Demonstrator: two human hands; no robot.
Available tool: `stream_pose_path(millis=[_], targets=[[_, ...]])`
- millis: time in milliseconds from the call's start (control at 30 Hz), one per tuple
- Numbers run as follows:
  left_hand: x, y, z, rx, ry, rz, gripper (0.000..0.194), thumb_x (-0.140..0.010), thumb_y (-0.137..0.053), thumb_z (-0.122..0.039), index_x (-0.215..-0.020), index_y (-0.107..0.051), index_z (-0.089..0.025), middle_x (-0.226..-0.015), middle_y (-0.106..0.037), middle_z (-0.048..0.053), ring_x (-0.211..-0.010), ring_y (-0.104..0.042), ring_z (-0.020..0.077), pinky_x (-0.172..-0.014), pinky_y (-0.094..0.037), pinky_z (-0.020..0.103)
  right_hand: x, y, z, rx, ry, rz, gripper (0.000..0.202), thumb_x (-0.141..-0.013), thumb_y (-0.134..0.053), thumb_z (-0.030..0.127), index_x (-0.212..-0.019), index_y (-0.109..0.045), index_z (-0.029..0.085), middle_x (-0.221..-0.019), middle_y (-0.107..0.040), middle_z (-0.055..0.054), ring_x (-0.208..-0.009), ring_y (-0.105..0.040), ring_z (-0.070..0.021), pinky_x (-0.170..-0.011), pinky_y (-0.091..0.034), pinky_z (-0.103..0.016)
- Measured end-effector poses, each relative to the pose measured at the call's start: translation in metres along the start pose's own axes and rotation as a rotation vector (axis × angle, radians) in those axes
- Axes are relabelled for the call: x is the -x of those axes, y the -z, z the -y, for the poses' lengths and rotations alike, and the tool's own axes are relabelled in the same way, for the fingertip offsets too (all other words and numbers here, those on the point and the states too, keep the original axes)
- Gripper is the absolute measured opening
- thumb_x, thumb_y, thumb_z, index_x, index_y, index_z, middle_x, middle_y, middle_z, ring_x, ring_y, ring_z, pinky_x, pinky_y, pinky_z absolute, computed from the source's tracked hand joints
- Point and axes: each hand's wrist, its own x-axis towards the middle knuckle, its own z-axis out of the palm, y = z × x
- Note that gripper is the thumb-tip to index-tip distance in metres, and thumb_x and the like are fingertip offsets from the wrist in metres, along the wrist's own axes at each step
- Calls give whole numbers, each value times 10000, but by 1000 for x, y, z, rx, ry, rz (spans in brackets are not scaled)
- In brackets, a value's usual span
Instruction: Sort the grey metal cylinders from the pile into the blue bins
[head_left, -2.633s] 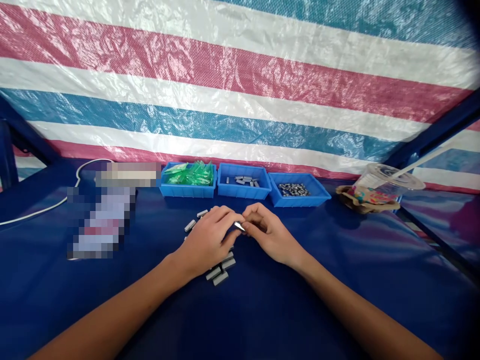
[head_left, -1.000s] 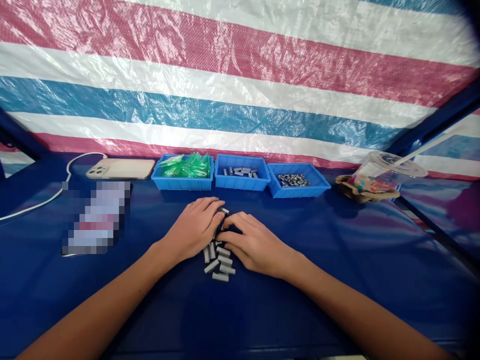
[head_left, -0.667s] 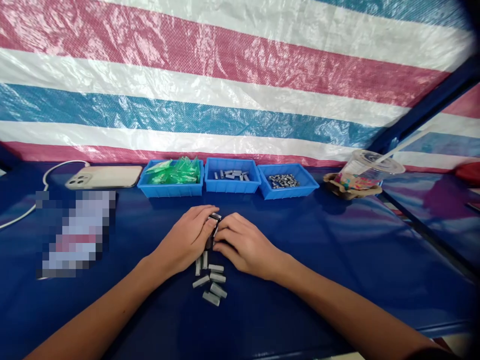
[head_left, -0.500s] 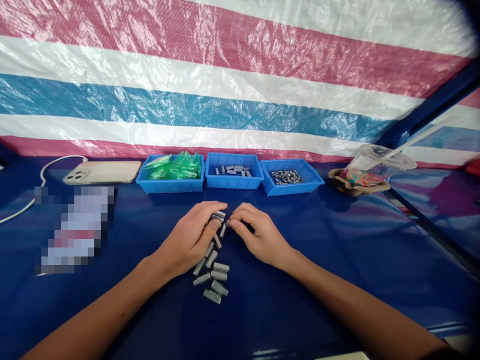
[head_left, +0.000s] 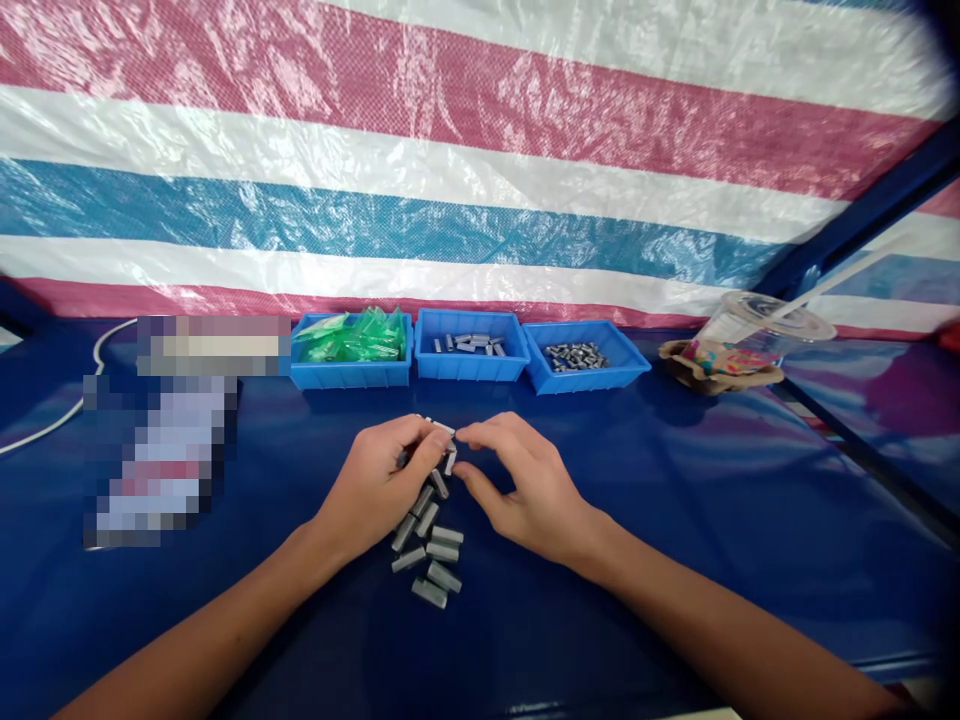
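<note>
My left hand (head_left: pixel 382 470) is closed around short hexagonal metal bars, with one bar (head_left: pixel 444 429) showing at the thumb tip. Its curled fingers hide how many it holds. Close on the right, my right hand (head_left: pixel 525 485) has thumb and forefinger apart, with nothing visible between them. A small metal bar (head_left: pixel 450 462) stands out between the two hands. Several similar grey bars (head_left: pixel 448 536) lie loose on the blue table below my left hand, some touching one another.
Behind my hands stand three blue bins: one with green plastic packets (head_left: pixel 367 335), one with metal bars (head_left: pixel 472 342), one with small metal parts (head_left: pixel 576 356). A plastic cup (head_left: pixel 739 335) with a straw stands right. Blurred-out objects (head_left: pixel 161 450) and a white cable (head_left: pixel 56 432) lie left.
My right thumb and forefinger have spread from a pinch beside the bars. My left thumb now presses on a bar near the fingertips. The view has shifted slightly.
</note>
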Motion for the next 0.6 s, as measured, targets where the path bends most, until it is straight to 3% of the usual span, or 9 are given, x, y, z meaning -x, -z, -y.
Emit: stream_pose_path(millis=[133, 267, 367, 467, 600], targets=[[4, -2, -4, -1, -38, 37, 279, -935, -414, -280, -782, -620, -170, -675, -615, -18, -616, -564, 100, -592, -426, 210, 0, 2, 3, 31, 51, -24, 101, -861, -525, 150, -945, -570, 184, -832, -644, -57, -749, -568, -173, -673, -458, -313], [6, -3, 0, -68, -242, -14, 189, -886, -514, -235, -1050, -588, -179, -836, -656, 12, -762, -607, 125, -712, -466, 231, -3, 2, 7, -97, -143, -48, 77, -878, -507, 188, -856, -581, 184, -735, -613, -23, -682, -560, -142, -633, -450, -276], [4, -3, 4, -99, -325, -37, 166, -873, -527, -198, -1028, -587, -192, -858, -656, 20, -779, -610, 129, -726, -472, 233, -4, 3, 8, -206, -267, 14, 144, -899, -483, 205, -792, -578, 190, -687, -589, 3, -642, -553, -117, -609, -441, -246], [3, -3, 3, -62, -205, -42, 140, -888, -504, -226, -987, -597, -192, -822, -662, 12, -719, -614, 121, -671, -471, 222, -2, 3, 6, -181, -243, 13, 77, -888, -507, 219, -869, -576, 191, -716, -589, 0, -670, -564, -124, -631, -455, -254], [3, -1, -4, 80, -6, 30, 191, -907, -468, -303, -943, -612, -184, -738, -654, -11, -629, -605, 110, -575, -452, 205, 2, 4, 3, 13, -21, -37, 215, -856, -541, 190, -1071, -539, 201, -872, -629, -54, -801, -585, -175, -702, -479, -314]])
